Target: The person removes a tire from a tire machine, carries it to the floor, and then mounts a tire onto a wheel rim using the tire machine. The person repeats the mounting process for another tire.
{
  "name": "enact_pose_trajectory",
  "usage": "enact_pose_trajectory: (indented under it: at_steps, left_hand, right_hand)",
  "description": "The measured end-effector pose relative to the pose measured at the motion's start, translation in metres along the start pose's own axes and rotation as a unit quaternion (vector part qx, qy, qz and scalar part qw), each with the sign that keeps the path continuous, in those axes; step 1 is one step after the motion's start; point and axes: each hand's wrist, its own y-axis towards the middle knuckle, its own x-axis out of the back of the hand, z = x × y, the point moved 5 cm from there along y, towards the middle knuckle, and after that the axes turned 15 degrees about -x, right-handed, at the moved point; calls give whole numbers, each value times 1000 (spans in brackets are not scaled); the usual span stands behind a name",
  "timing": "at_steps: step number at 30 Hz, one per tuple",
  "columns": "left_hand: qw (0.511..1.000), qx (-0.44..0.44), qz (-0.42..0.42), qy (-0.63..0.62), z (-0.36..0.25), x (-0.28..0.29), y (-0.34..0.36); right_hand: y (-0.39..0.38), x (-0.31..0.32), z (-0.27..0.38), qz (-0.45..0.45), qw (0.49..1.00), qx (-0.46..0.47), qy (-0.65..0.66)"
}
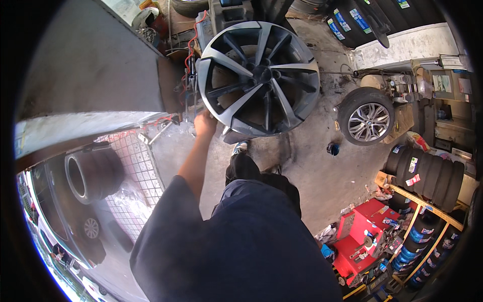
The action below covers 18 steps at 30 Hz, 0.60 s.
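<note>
A bare alloy wheel (263, 74), silver with black spoke gaps and no tyre on it, lies face up in front of me at the top middle. My left arm reaches forward, and my left hand (205, 123) is at the wheel's near left edge. Its fingers are too small and partly hidden, so whether they grip the edge or something beside it does not show. Just beyond that hand are slim metal tools (190, 83) and a red coiled hose (193, 40). My right hand is out of sight.
On the right, a tyred wheel (368, 117) stands near a small dark cup (333, 148) on the floor. Farther right sit a row of tyres (425, 173) and a red machine (354, 236). A large grey panel (95, 70) fills the upper left; stacked tyres (95, 173) stand below it.
</note>
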Motion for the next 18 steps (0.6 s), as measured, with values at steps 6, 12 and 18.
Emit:
enact_pose_trajectory:
  at_steps: [6, 12, 18]
  left_hand:
    - [999, 18, -37, -29, 3, 10, -7]
    - [994, 92, -66, 5, -25, 15, -29]
    - [845, 403, -238, -259, -104, -37, -81]
  right_hand:
    - [179, 108, 114, -9, 984, -155, 84]
    - [397, 187, 295, -110, 968, -3, 225]
    - [573, 155, 535, -33, 990, 138, 15]
